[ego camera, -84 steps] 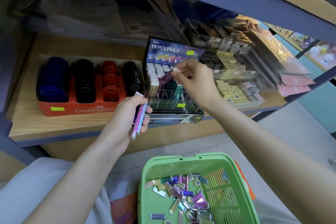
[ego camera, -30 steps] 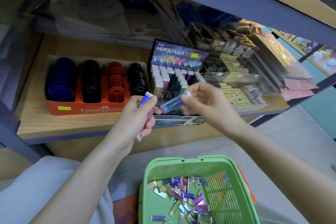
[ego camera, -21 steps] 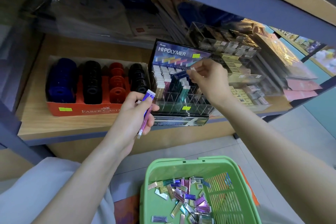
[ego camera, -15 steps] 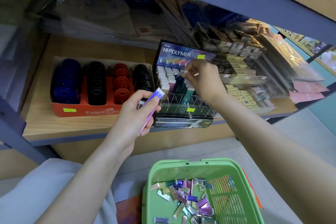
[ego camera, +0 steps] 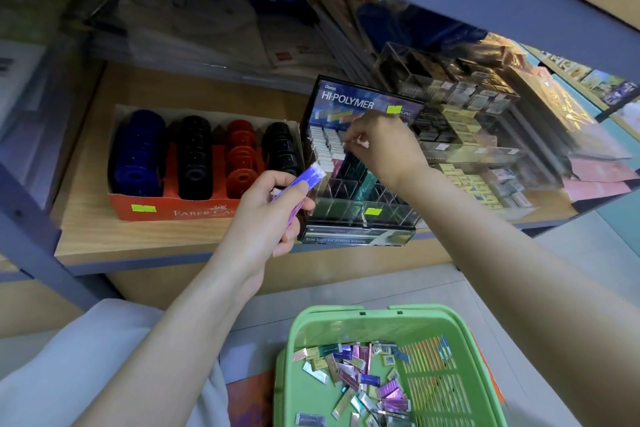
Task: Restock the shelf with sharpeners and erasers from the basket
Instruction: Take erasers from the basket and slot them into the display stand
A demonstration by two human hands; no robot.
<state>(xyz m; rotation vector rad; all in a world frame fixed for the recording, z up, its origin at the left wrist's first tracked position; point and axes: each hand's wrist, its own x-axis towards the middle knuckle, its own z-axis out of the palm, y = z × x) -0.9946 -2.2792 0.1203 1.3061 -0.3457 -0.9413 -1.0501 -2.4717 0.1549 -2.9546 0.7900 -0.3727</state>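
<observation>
Right hand's [ego camera: 381, 146] grip seems pinched on an eraser [ego camera: 361, 144] above the display box [ego camera: 360, 218]; lower it straight into a free slot. Left hand's [ego camera: 266, 218] grip clasps spare erasers [ego camera: 306, 182].

Showing "Pentel" and "HI-POLYMER" on black header card [ego camera: 349, 104] of clear plastic eraser display [ego camera: 341, 210]; carrying "Slim body for precise erasing" along its grey base strip [ego camera: 349, 238]; displaying "FABER CAS", rest hidden, on red cardboard sharpener tray [ego camera: 194, 213].
</observation>
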